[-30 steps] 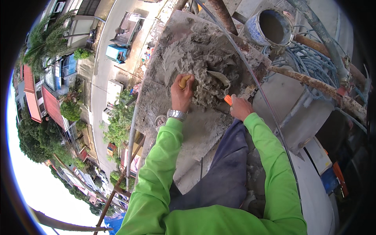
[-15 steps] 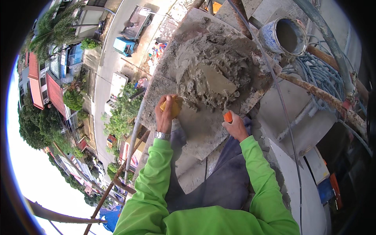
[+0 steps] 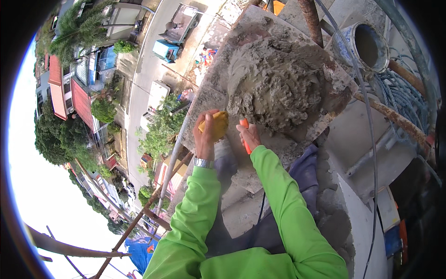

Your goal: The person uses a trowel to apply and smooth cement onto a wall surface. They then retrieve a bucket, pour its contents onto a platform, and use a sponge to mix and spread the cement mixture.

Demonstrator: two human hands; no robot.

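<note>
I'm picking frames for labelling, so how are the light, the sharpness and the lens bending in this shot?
Head view: hard daylight, the sky at lower left blown out white; left hand, right hand and mortar heap sharp, without motion blur; the far right lies in deep shadow; strong fisheye bending curves the scaffold pole and the street.

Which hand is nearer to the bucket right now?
Right. The right hand, gripping an orange handle, sits below-left of the bucket; the left hand, holding a yellow sponge, is farther left.
</note>
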